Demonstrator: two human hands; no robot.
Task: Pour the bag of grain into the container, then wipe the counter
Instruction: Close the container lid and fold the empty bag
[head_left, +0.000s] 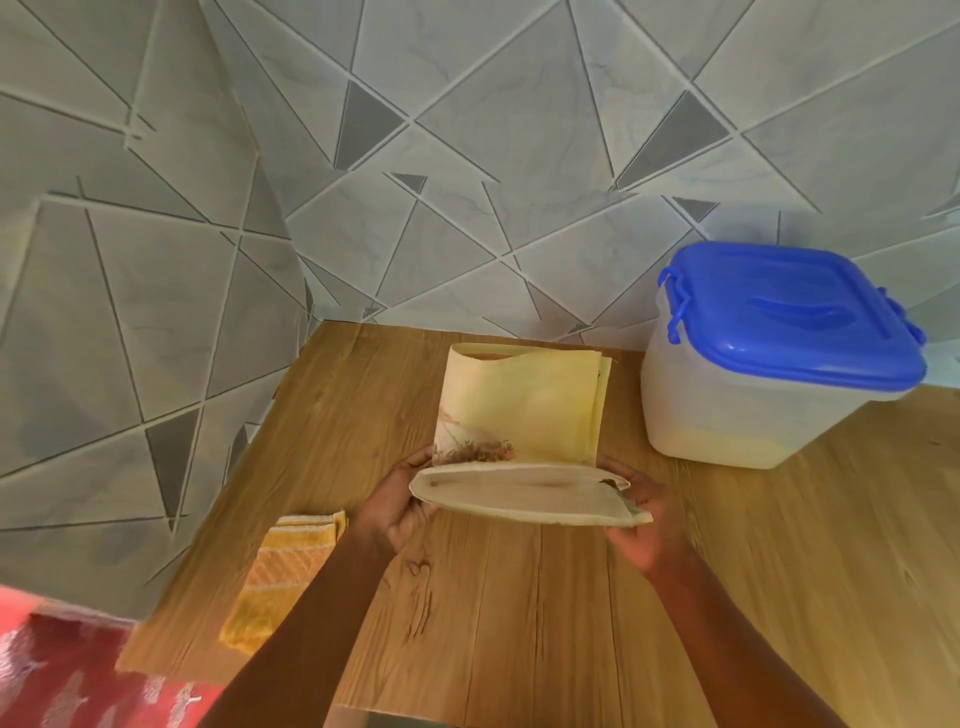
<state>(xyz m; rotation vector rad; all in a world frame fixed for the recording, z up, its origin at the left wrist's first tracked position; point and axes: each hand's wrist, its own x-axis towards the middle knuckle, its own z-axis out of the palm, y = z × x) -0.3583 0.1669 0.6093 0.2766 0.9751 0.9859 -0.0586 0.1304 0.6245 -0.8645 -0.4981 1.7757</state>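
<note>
Fingers (415, 462) of left hand (400, 514) and right hand (649, 525) each grip an end of the grain bag (519, 410), lying mid-worktop (519, 623) | container (769, 395) just right, blue lid (800, 322) still clipped | advice: unclip lid first, keep bag mouth pinched upward | cloth (280, 566) left, for wiping

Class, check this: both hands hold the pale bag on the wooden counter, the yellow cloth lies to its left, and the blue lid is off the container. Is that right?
One error: the blue lid is on the container, as the head view shows. Both hands do hold the bag, and the cloth lies left.
</note>
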